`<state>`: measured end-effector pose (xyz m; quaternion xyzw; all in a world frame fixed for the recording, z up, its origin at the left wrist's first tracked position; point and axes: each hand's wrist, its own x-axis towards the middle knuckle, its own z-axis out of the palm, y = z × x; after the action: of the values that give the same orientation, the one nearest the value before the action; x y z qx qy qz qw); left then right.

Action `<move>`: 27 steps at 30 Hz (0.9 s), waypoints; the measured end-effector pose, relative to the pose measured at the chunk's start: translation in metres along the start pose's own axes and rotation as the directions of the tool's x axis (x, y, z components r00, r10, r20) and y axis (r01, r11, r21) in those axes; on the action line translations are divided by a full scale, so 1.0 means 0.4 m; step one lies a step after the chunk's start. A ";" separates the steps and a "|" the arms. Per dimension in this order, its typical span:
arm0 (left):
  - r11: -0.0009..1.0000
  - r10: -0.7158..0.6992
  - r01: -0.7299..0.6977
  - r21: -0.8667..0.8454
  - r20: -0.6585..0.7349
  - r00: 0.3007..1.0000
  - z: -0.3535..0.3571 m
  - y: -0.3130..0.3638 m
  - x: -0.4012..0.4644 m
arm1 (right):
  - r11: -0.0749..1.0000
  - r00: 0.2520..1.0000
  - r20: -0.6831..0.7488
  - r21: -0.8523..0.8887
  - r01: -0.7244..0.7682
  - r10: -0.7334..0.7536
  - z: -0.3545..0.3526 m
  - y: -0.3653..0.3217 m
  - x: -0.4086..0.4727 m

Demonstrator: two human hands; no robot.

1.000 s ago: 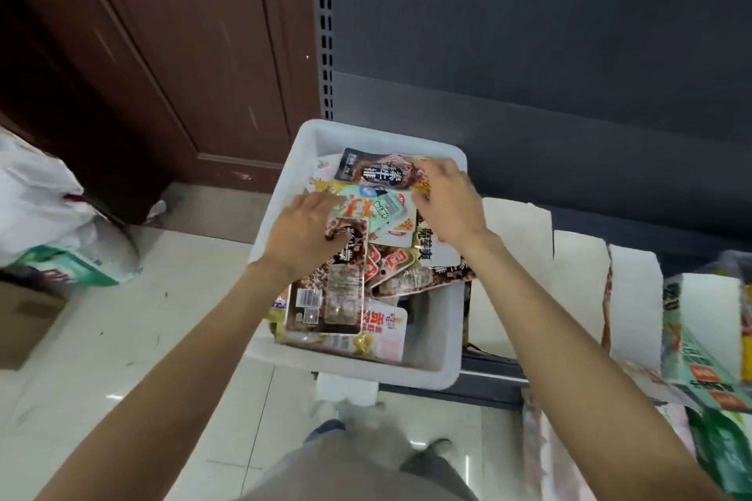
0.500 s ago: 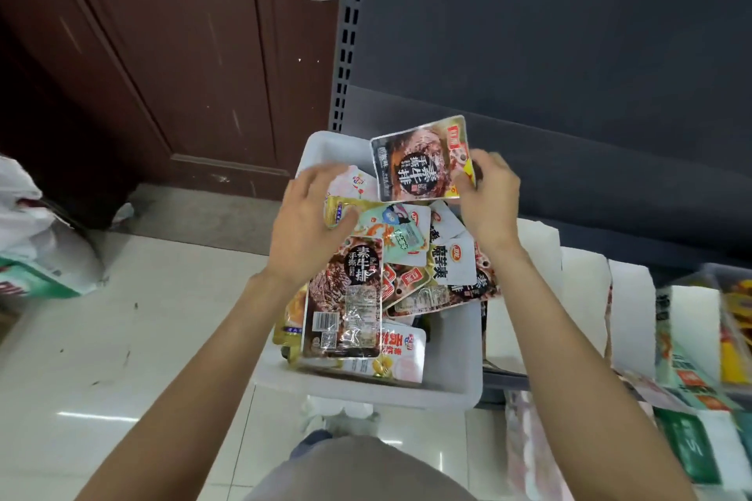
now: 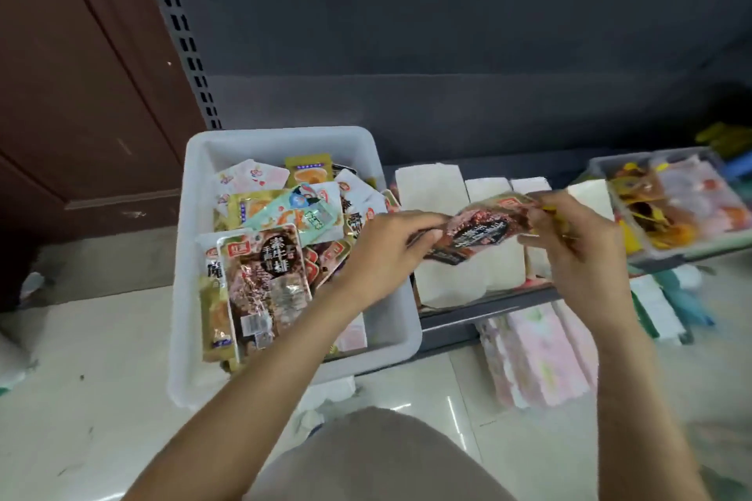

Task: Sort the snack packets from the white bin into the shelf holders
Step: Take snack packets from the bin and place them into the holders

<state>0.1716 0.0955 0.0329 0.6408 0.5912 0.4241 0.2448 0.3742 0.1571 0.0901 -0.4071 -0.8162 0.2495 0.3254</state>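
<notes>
A white bin [image 3: 195, 256] on the low shelf holds several snack packets; a brown packet [image 3: 266, 277] with a black round label lies on top at its front. A second brown packet [image 3: 480, 230] hangs above the white shelf holders [image 3: 431, 187], to the right of the bin. My left hand [image 3: 386, 252] pinches its left end and my right hand [image 3: 578, 244] grips its right end. The packet is bent between them.
A grey tray [image 3: 659, 256] with yellow and pink packets stands at the right on the shelf. More pale packets [image 3: 541, 354] sit on the level below. A brown door [image 3: 81, 73] and tiled floor [image 3: 81, 378] lie to the left.
My right hand lifted the brown packet out of the bin and carried it right, over the holders. My left hand left the bin and took hold of the packet's other end.
</notes>
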 end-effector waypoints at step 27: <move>0.772 0.106 -0.295 0.563 0.343 0.933 0.133 -0.062 -0.099 | 0.988 0.894 0.447 -0.123 0.092 -0.027 0.072 0.189 -0.174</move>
<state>0.2047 0.0719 -0.0251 0.8004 0.5802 0.1369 0.0638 0.4227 0.1367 -0.0028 -0.3364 -0.8964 0.2672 0.1088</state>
